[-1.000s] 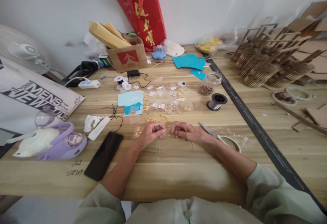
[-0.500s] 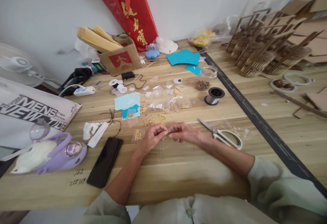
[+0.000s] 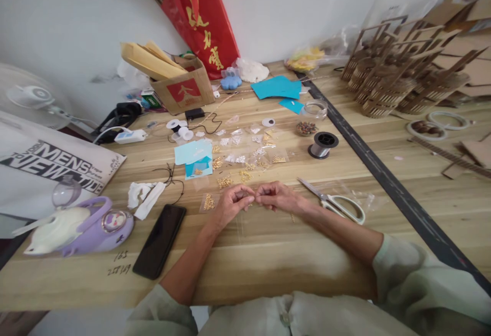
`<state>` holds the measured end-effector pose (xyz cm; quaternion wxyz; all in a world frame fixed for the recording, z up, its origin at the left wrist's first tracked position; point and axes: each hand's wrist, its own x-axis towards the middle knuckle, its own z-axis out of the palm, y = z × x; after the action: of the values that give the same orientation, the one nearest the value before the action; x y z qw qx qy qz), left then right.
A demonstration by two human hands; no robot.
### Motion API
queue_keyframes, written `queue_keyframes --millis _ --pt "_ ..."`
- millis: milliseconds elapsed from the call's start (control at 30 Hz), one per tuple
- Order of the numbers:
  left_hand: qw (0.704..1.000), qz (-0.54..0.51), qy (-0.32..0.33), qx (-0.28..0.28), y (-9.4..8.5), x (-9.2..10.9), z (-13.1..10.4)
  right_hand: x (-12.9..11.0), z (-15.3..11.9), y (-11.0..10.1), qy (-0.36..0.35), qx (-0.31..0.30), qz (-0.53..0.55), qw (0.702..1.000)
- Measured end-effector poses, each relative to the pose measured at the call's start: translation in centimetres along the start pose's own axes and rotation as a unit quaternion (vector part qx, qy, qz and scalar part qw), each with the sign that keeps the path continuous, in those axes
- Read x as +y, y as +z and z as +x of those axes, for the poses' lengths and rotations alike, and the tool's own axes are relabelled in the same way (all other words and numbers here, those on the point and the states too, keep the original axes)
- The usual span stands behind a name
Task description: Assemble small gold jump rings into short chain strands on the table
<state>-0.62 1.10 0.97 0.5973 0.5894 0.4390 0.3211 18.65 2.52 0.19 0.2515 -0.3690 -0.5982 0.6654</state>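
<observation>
My left hand (image 3: pixel 232 204) and my right hand (image 3: pixel 279 196) meet over the table, both closed in a pinch, fingertips almost touching. A tiny gold piece (image 3: pixel 250 204) shows by the left fingertips; what exactly the fingers hold is too small to make out. Below the left hand run faint, thin lines like clear thread (image 3: pixel 240 227). Beyond the hands lie small clear bags of gold beads (image 3: pixel 224 181) and silver pieces (image 3: pixel 240 159). One bag of gold beads (image 3: pixel 208 202) is just left of my left hand. White-handled scissors (image 3: pixel 335 204) rest right of my right hand, blades partly apart.
A wire spool (image 3: pixel 322 145) and a jar of beads (image 3: pixel 307 128) stand at the back right. To the left are a black phone (image 3: pixel 159 241) and a purple-and-white bottle (image 3: pixel 92 226). Blue cards (image 3: pixel 197 154) lie left of the bags. Woven baskets (image 3: pixel 389 88) crowd the far right.
The right fingertips have drawn slightly to the right, away from the left ones. The whole view has shifted a little; the things on the table stay where they were.
</observation>
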Motion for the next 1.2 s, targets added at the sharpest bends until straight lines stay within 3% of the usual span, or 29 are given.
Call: queue_keyframes --millis 367,733,1000,1200 --pt "0.999 0.042 -0.007 0.008 -1.4 -0.3 0.3 -0.6 -0.2 -0.7 -0.027 0.008 -0.031 0.999" --pt "0.992 0.11 -0.027 -0.048 -1.0 -0.1 0.1 -0.3 -0.2 -0.8 -0.059 0.025 -0.073 0.995" --pt "0.986 0.157 0.026 -0.055 -1.0 -0.1 0.1 -0.4 -0.3 -0.7 -0.063 0.019 -0.083 0.994" --pt "0.989 0.122 0.063 -0.056 -1.0 -0.1 0.4 -0.6 -0.4 -0.6 -0.061 0.017 -0.078 0.995"
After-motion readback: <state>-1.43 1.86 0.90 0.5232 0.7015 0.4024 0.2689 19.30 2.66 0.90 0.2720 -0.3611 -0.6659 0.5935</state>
